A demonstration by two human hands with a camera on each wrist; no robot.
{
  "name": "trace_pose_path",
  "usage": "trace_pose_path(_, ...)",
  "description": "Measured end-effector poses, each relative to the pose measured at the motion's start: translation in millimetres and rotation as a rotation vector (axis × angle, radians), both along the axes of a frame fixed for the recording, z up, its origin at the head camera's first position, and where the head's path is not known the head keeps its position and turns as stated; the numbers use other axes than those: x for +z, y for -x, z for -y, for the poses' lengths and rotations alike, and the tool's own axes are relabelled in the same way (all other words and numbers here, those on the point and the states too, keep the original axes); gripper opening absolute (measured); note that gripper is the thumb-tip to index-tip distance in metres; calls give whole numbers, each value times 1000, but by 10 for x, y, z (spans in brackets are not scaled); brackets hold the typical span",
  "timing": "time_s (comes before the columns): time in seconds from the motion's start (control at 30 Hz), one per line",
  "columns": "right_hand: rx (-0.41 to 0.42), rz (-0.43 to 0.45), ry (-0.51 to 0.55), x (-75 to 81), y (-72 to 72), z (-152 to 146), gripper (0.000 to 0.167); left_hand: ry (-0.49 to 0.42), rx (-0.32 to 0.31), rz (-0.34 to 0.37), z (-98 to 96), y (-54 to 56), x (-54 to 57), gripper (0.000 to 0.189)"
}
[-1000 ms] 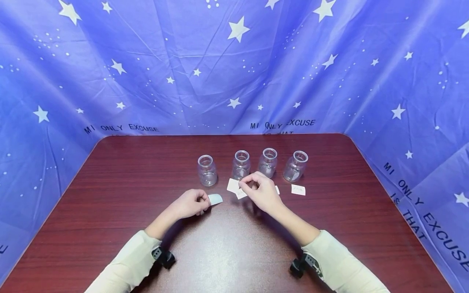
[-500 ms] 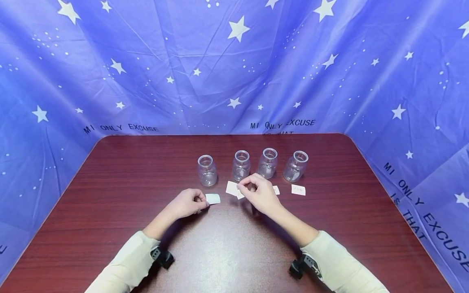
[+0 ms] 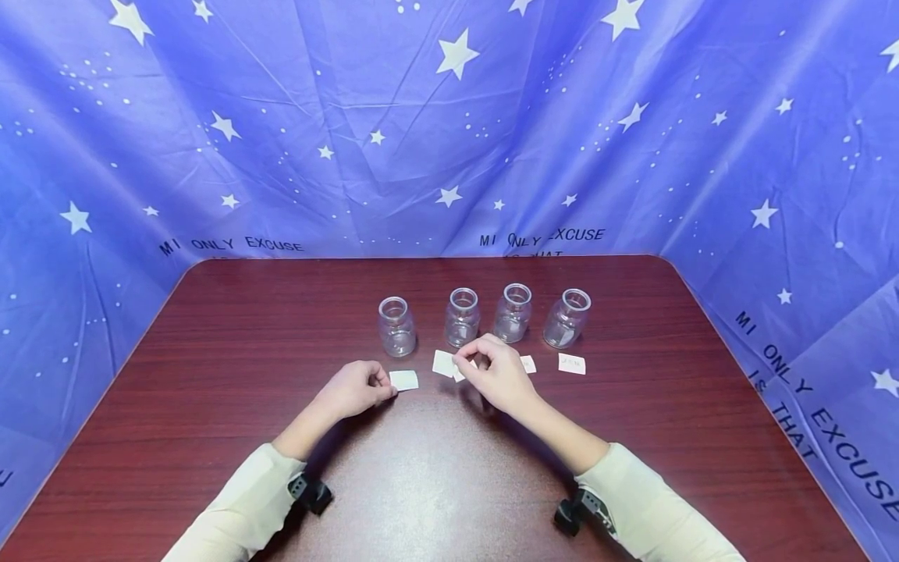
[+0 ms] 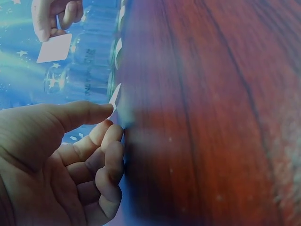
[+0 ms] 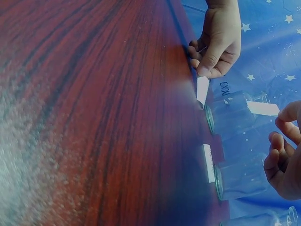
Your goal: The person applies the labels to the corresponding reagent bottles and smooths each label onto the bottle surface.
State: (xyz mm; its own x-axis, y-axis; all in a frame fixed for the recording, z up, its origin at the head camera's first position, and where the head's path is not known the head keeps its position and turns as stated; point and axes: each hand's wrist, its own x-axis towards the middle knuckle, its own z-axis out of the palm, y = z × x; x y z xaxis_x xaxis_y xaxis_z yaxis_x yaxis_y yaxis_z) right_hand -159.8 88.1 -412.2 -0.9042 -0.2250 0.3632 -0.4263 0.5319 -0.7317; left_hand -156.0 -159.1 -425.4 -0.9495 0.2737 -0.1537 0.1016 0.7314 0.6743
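- Left hand (image 3: 360, 389): thumb and fingertip pinch tight on the left edge of a white card (image 3: 403, 380), in front of the leftmost jar (image 3: 398, 334); long axis left to right, any writing unreadable.
- Right hand (image 3: 502, 375): thumb and fingertip pinch a raised card (image 3: 443, 363), which points leftward, before the second jar (image 3: 463, 316).
- Half-hidden by that hand: a tilted card (image 3: 460, 375) and a marked card (image 3: 528, 364).
- Rightmost card (image 3: 572, 364): flat, lengthwise left to right, handwriting too small to read.
- Beyond, four clear jars upright.
- Farthest, starry blue backdrop (image 3: 379, 176): "MI ONLY EXCUSE IS THAT", partly cut off.
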Motion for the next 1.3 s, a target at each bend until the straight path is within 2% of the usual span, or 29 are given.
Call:
trace_pose_path(0.27,8,13,-4,-11,-4,11,5,-8,36,11,29,5,10,15)
trace_pose_path(0.4,9,5,2,-19,1,13,4,-38,24,9,6,20,30,11)
trace_pose_path(0.53,13,-27,-3,-31,9,25,4,-62,3,-24,-35,24,52,9)
trace_pose_path(0.9,30,-186,-92,-71,-7,61,2,-205,28,-64,-182,7,93,11)
trace_pose_path(1.3,64,-451,-189,-109,-29,111,5,-399,72,10,-296,-14,137,22)
